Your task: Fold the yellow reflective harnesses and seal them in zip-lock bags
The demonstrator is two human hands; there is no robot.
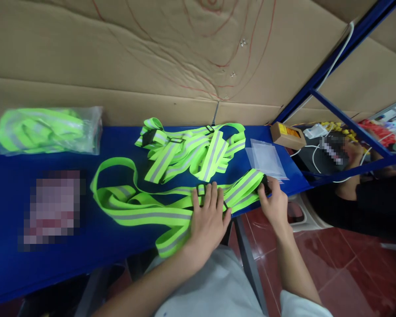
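A lime-yellow reflective strap (152,214) with a grey stripe lies looped along the front of the blue table. My left hand (208,215) rests flat on it, fingers stretched out, beside a black slider buckle (201,189). At the strap's right end, my right hand (273,200) pinches a black buckle (266,185), partly hidden by the fingers. Behind my hands sits a second bundle of the same reflective strap (185,154), with black buckles showing. Right of that bundle lie clear plastic bags (267,159), flat on the table.
A clear bag of folded reflective strap (49,131) is at the back left. A blurred-out item (54,204) lies on the blue table (6,185). An open cardboard box (288,135) stands beside a blue frame (350,119). At the right, another person's arm (351,176) shows near white cables.
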